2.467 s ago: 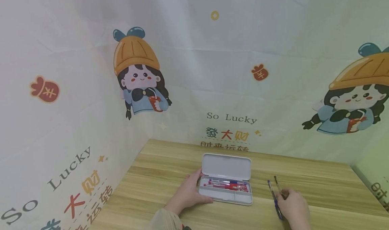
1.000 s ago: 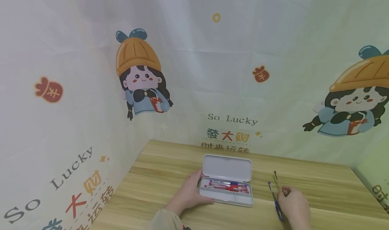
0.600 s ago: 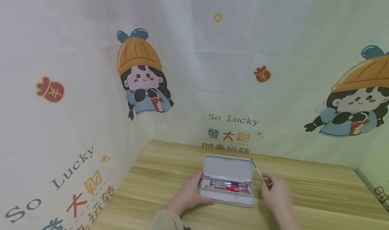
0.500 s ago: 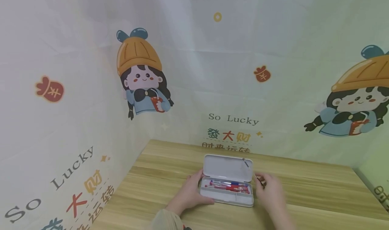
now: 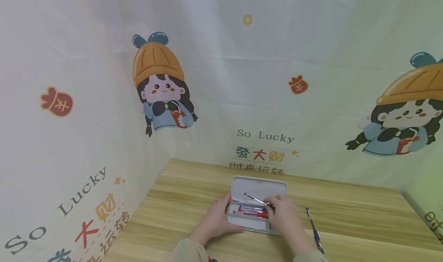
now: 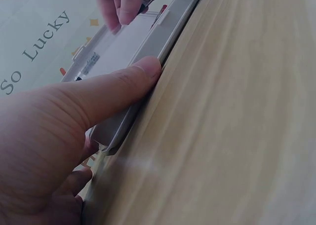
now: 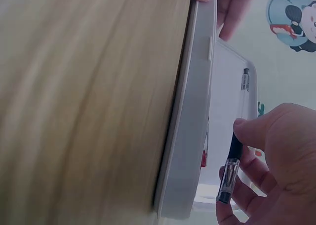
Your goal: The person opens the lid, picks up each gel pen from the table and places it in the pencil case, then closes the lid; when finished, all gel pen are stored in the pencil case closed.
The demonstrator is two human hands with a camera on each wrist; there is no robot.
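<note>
A light grey pencil case (image 5: 242, 185) lies on the table with its lid raised. At its left end, my left hand (image 5: 218, 217) grips the case, and in the left wrist view the thumb (image 6: 128, 87) presses the front wall. Above the tray, my right hand (image 5: 285, 217) pinches a black pen (image 7: 236, 148) by its dark grip, tilted with one end toward the lid. Red pens (image 5: 254, 213) and a blue-ended pen (image 5: 242, 207) lie in the rear compartment, partly hidden by the right hand.
Right of the case, a blue pen (image 5: 314, 231) lies on the wooden table (image 5: 363, 212). A printed cloth (image 5: 214, 81) hangs behind the table and along its left side.
My right hand has lifted the black pen from the table at the right and carried it left over the case. The blue pen stays on the table. My left hand keeps its place.
</note>
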